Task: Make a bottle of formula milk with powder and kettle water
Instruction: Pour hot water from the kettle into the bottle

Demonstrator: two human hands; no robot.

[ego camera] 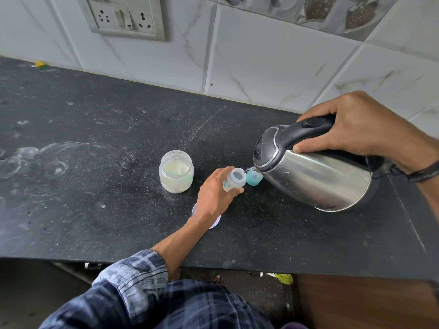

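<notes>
Stainless-steel kettle with black handle (316,179), clenched in right hand (356,131), tips its spout just beside the mouth of the small clear plastic baby bottle (234,180) grasped by left hand (212,200) at the black stone counter (95,198); advise a thin, slow stream, bottle steady.

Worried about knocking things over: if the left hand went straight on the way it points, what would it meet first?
Likely the teal cap, just beyond the bottle the left hand grips, then the kettle; depth unclear.
</notes>
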